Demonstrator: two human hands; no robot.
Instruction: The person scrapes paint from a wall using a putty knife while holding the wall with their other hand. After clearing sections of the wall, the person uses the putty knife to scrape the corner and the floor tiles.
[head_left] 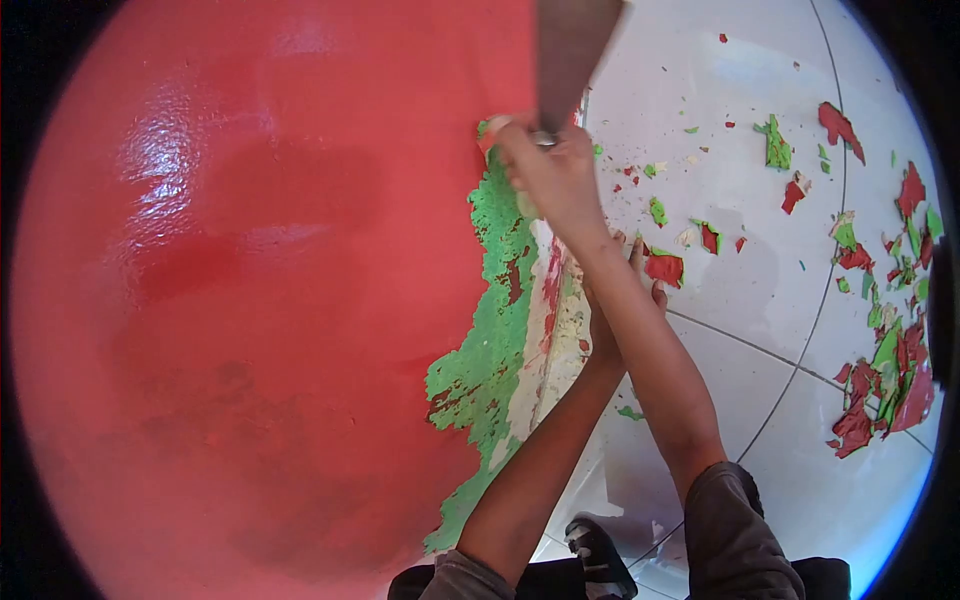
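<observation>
My right hand (560, 185) is closed around the handle of a paint scraper (575, 60), whose broad metal blade points away from me and looks slightly blurred. Just beyond the hand, the blade lies over the edge of a red painted surface (260, 330). Along that edge runs a ragged strip of bare green paint (500, 300), with whitish patches beside it. My left hand (640, 262) is under my crossing right forearm, at the white tiled floor near a red paint flake (664, 268). Its visible fingertips are spread; the palm is hidden.
Red and green paint flakes lie scattered over the white tiles (740, 370), with a larger heap (890, 385) at the far right. A dark shoe or sandal (597, 555) shows at the bottom. A dark object (941, 290) stands at the right edge.
</observation>
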